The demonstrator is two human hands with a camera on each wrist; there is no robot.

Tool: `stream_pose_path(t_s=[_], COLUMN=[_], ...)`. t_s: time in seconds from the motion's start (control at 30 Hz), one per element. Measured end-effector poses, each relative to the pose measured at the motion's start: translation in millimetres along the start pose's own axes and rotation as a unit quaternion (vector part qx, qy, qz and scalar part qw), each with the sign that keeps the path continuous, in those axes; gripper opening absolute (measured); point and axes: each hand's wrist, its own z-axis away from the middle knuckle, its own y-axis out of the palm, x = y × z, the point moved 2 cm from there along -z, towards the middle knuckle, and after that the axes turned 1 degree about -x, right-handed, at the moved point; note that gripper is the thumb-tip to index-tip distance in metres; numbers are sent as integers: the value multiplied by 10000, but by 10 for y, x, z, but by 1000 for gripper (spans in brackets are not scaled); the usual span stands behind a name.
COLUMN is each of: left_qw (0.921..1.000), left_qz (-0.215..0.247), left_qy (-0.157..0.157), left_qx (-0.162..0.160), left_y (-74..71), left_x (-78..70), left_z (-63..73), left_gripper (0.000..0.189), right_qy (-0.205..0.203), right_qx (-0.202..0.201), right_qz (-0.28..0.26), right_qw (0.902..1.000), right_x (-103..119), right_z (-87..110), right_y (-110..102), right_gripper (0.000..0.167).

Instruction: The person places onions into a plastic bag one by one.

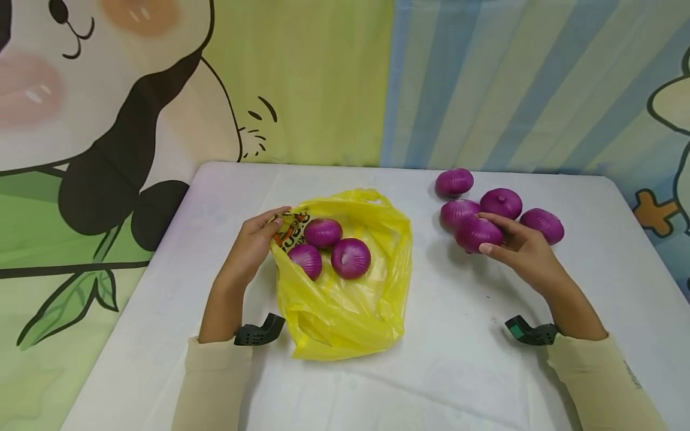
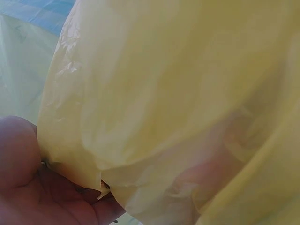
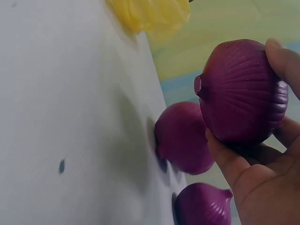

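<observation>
My right hand [image 1: 525, 251] grips a purple onion [image 1: 477, 234] between thumb and fingers; the right wrist view shows this onion [image 3: 243, 91] held up off the white table. Around it lie several more onions, among them one at the back [image 1: 454, 182] and one at the right [image 1: 543, 225]. On the left, my left hand [image 1: 250, 242] pinches the rim of a yellow plastic bag [image 1: 345, 323] with its mouth spread wide. Three onions [image 1: 351, 258] sit inside the bag. In the left wrist view the bag's thin film [image 2: 140, 93] covers most of the picture.
The white table [image 1: 431, 383] has its far edge against a printed cloth backdrop [image 1: 318, 78] with cartoon animals and stripes. A dark strap device [image 1: 260, 330] sits on the left wrist and another [image 1: 532, 331] on the right.
</observation>
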Motion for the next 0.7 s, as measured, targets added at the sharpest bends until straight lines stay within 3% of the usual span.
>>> stream_pose_path(t_s=[0.43, 0.7], left_qw=[9999, 9998], left_qz=[-161, -195], left_qy=[-7, -49], left_qx=[-27, -32], left_y=[18, 3], left_x=[0, 6], left_z=[-11, -16], left_gripper=[43, 44], right_qy=[-501, -957], right_qx=[351, 753], right_qz=[-394, -1056], right_qw=[9973, 9869], right_x=[243, 394], right_z=[-104, -231], right_y=[182, 330], right_gripper=[63, 57])
